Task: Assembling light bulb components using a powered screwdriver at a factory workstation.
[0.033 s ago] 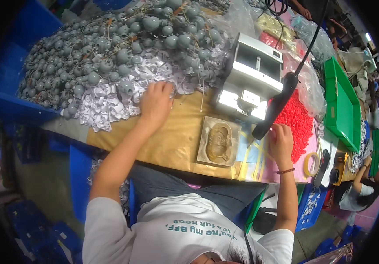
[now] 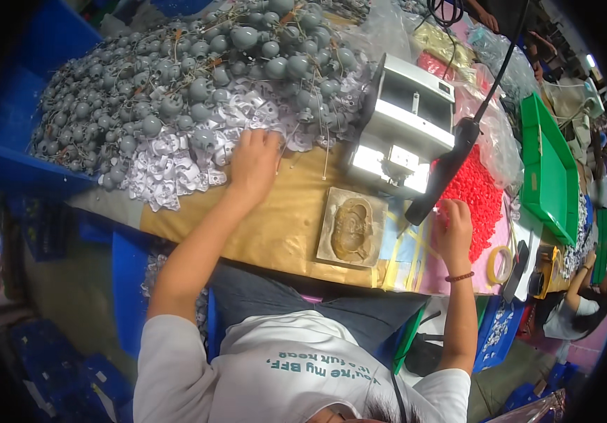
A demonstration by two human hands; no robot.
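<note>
My left hand (image 2: 255, 163) rests at the near edge of a heap of small white plastic parts (image 2: 169, 169), its fingers curled down and close together. Whatever lies under those fingertips is hidden. Over on the right, my right hand (image 2: 455, 236) is at the left side of a pile of small red pieces (image 2: 474, 194), its fingers bent in toward the thumb. I cannot make out what is in that pinch. Between the hands lies a squarish block with a rounded hollow (image 2: 351, 229), on the brown table covering. Grey round parts with thin strands (image 2: 152, 125) are heaped behind the white ones.
A white and silver machine (image 2: 409, 120) stands beyond the block. A black handheld tool (image 2: 448, 169) hangs on a cord close to my right hand. Yellow tape (image 2: 499, 264), a green tray (image 2: 550, 169) and clear plastic bags (image 2: 497, 130) lie rightward. Another person (image 2: 578, 310) sits far right.
My left hand and forearm have shifted very slightly to the right. My right hand is almost where it was, with its fingers still bent.
</note>
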